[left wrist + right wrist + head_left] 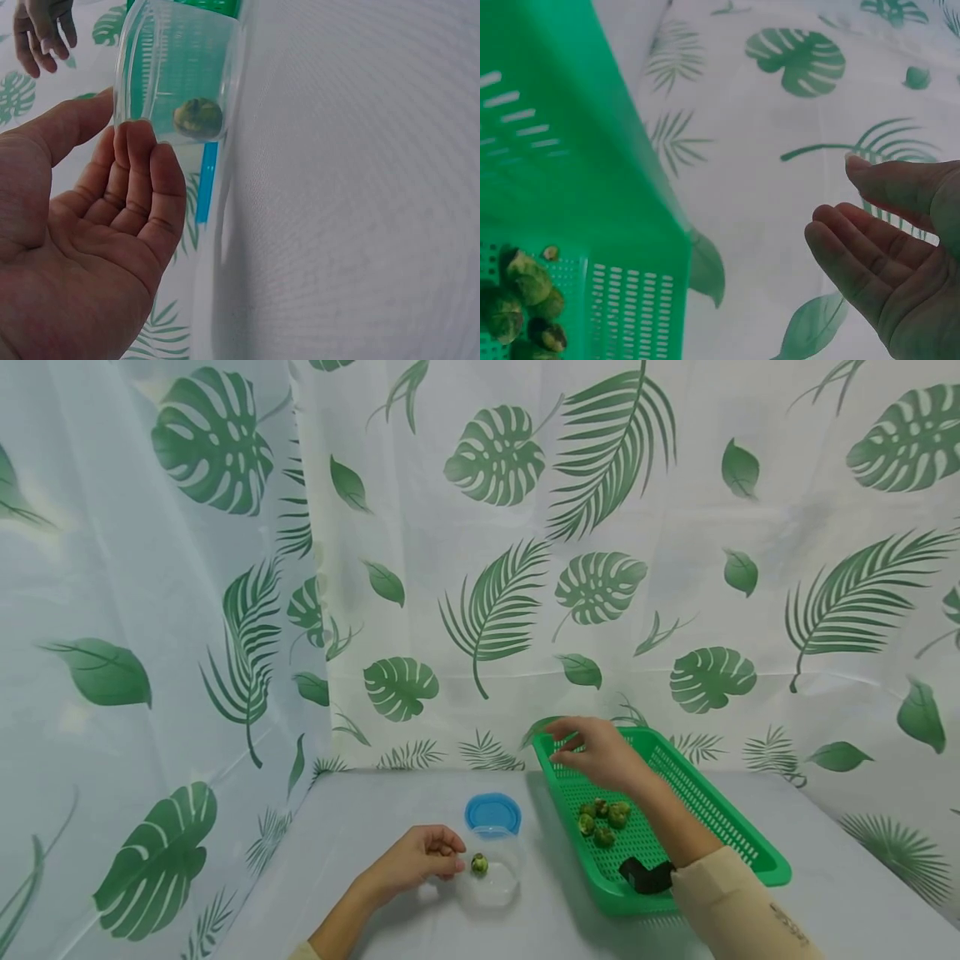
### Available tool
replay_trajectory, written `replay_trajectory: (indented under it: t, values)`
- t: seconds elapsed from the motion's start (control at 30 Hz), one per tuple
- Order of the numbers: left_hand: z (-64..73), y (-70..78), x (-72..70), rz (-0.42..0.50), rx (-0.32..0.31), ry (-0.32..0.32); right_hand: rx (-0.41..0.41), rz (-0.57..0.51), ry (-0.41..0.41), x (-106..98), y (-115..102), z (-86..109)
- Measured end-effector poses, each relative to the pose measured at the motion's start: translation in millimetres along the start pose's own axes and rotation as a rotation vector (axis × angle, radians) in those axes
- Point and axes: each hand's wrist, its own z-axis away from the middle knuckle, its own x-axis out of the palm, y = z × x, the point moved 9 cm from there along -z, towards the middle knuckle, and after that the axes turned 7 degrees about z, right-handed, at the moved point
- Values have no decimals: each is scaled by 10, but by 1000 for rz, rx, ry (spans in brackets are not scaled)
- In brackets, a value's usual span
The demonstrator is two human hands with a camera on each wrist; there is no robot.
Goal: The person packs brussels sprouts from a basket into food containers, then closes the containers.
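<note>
A clear plastic container stands on the table with one Brussels sprout inside. At its left side is my left hand, the fingers loosely bent and the fingertips right at the container wall; the left wrist view shows a gap between thumb and fingers. My right hand is raised over the far left part of the green basket, fingers relaxed with nothing between them. Several Brussels sprouts lie in the basket, seen also as a cluster of sprouts in the right wrist view.
Behind the container lies a blue lid. A black object shows beside the right sleeve, overlapping the basket's near end. A leaf-printed white curtain stands behind the table and along its left side.
</note>
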Motion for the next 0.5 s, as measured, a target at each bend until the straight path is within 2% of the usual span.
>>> replay_trajectory:
  t: [0.5]
  values:
    - [1,15,2,16,-5,19,46,-25,-19,46,438,-29]
